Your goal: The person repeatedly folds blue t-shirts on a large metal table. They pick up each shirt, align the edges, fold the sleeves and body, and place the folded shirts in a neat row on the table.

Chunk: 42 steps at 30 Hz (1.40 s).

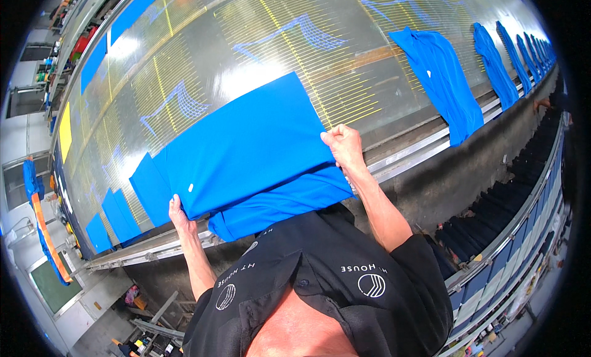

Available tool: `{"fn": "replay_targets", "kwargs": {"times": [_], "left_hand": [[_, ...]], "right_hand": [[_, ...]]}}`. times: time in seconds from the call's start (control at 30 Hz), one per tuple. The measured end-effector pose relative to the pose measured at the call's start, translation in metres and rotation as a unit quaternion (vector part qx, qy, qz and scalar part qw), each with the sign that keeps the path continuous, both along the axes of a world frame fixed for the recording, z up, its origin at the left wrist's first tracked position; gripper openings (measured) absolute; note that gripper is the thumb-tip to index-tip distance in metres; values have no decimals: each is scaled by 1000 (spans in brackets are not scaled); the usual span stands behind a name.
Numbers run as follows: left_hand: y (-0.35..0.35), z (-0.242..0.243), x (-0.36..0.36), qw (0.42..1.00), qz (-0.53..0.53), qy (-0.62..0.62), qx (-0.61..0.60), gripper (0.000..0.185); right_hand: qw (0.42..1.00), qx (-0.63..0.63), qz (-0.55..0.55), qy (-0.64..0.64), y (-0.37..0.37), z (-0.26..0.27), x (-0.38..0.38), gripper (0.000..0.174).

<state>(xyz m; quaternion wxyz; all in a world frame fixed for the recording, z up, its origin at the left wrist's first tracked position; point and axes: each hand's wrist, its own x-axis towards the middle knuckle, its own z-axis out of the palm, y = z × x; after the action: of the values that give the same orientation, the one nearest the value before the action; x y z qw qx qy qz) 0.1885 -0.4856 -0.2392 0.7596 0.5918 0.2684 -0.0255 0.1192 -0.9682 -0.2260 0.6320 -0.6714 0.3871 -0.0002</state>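
Note:
A blue fabric panel (pixel 249 130) lies across the near edge of a long printing table (pixel 198 47), its lower part folded and drooping over the metal rail towards me. My left hand (pixel 181 214) pinches its near left corner, close to a small white tag (pixel 190 188). The fingers of my right hand (pixel 345 144) are closed on the right edge of the same panel. Beneath the panel, the tabletop carries yellow printed lines (pixel 295 56) and blue grid marks (pixel 318 33).
Right of me, a bunched blue fabric piece (pixel 443 80) drapes over the table's rail (pixel 406 156), with several more beyond it. Flat blue panels (pixel 147 190) lie to the left. Dark pieces (pixel 480 218) line a rack behind on the right. A yellow sheet (pixel 66 133) sits at far left.

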Motion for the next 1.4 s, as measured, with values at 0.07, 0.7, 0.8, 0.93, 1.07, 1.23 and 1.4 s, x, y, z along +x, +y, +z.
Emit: {"fn": "replay_targets", "kwargs": {"times": [0.07, 0.7, 0.8, 0.93, 1.07, 1.23, 1.4], "left_hand": [[-4, 3, -2, 1000, 10, 10, 7, 11], [-1, -6, -10, 1000, 21, 19, 9, 14], [4, -9, -11, 1000, 19, 22, 11, 14], [8, -15, -13, 999, 22, 26, 32, 14], [4, -15, -12, 982, 32, 42, 181, 17], [-32, 12, -12, 819, 19, -2, 574, 37], [-108, 49, 1, 747, -88, -197, 629, 57]], "right_hand": [[1000, 17, -6, 6, -1, 2, 0, 20], [998, 60, -11, 19, -7, 3, -1, 18], [998, 66, -16, 17, -8, 1, -1, 18], [998, 56, -16, 25, -7, 2, 0, 19], [998, 53, -11, 35, -6, 6, 1, 19], [999, -27, 10, 36, -5, 4, 1, 20], [996, -78, 29, 39, -4, -3, -1, 22]]}}
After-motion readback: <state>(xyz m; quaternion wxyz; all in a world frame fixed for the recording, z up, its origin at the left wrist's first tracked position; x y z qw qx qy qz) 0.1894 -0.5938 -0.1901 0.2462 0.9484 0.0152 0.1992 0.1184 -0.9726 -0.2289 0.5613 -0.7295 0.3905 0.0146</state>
